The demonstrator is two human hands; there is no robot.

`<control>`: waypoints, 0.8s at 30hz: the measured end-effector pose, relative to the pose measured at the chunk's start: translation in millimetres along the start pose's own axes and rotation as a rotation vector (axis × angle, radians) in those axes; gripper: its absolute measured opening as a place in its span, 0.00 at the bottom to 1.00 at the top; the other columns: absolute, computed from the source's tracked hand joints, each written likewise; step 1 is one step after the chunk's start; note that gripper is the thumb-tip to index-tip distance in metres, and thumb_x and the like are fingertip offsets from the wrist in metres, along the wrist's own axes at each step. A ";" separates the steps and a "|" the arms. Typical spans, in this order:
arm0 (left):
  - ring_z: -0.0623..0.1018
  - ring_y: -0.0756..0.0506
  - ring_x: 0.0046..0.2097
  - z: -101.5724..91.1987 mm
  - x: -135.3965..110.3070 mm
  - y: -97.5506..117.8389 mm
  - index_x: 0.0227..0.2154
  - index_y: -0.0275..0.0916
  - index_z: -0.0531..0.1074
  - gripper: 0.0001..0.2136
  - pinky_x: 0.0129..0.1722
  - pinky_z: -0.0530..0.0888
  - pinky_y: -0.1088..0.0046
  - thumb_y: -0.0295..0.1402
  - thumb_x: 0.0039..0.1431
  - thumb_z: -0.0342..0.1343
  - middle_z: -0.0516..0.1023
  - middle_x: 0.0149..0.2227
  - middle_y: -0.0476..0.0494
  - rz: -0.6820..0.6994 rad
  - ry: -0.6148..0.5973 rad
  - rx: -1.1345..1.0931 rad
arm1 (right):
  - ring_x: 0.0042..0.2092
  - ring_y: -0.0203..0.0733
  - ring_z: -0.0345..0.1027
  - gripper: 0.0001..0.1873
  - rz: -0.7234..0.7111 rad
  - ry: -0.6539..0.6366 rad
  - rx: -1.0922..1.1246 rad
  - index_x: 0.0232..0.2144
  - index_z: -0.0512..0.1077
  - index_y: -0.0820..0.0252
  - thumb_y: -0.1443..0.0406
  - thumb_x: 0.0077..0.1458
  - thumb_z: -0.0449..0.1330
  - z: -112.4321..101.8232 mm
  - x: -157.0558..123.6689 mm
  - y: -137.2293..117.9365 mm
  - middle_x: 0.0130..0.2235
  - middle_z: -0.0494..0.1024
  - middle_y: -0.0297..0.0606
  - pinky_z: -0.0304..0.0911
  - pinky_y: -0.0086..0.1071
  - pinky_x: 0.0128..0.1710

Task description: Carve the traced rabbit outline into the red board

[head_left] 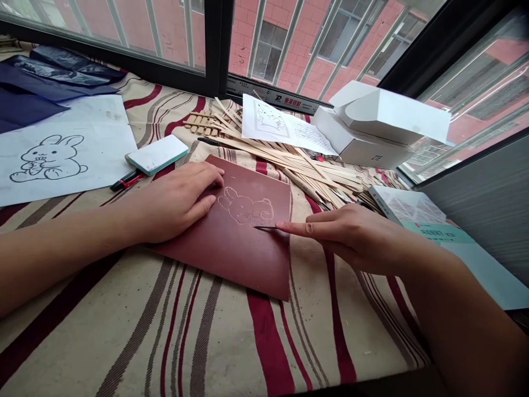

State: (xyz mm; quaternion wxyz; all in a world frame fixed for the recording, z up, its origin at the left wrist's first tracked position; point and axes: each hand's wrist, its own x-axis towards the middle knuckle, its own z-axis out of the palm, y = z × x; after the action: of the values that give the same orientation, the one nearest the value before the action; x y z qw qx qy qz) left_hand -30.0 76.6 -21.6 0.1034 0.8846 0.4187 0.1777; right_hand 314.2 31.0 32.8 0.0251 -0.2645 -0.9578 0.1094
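Observation:
A reddish-brown carving board (248, 270) lies at an angle on the striped cloth, with a rabbit outline (235, 207) cut into its upper half in pale lines. My left hand (182, 193) rests on the board's left side, fingers stretched out and curling slightly near the rabbit's ears. From the right, my right hand (351, 237) grips a slim carving knife (266, 227), its index finger laid along the top. The dark tip touches the board just below the rabbit's outline. The knife's handle is hidden inside the hand.
At left lie a paper with a drawn rabbit (95, 138), a white-and-teal block (159, 154) and a red-and-black pen (126, 181). Behind the board are wooden strips (268, 157), a printed sheet (306, 132) and a white box (372, 143). A book (463, 264) lies right, beside the window.

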 end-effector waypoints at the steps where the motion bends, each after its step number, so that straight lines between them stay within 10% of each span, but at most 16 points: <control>1: 0.74 0.32 0.64 0.0 -0.1 0.1 0.51 0.41 0.72 0.20 0.67 0.71 0.50 0.46 0.69 0.43 0.76 0.62 0.36 0.003 -0.003 -0.003 | 0.35 0.33 0.76 0.32 -0.002 0.008 -0.006 0.69 0.72 0.57 0.77 0.68 0.51 -0.3 0.0 -0.2 0.44 0.88 0.41 0.64 0.25 0.32; 24: 0.75 0.32 0.63 -0.7 1.1 0.1 0.51 0.41 0.72 0.20 0.67 0.71 0.49 0.46 0.69 0.44 0.77 0.61 0.36 -0.004 0.001 -0.009 | 0.35 0.33 0.74 0.33 -0.004 0.013 0.009 0.70 0.71 0.56 0.78 0.67 0.50 1.5 1.7 -0.9 0.40 0.85 0.40 0.62 0.25 0.33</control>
State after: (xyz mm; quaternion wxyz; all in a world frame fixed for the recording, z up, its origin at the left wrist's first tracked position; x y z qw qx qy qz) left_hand -29.6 77.4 -20.7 0.1077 0.8832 0.4195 0.1798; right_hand 312.1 30.8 31.5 0.0329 -0.2632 -0.9577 0.1118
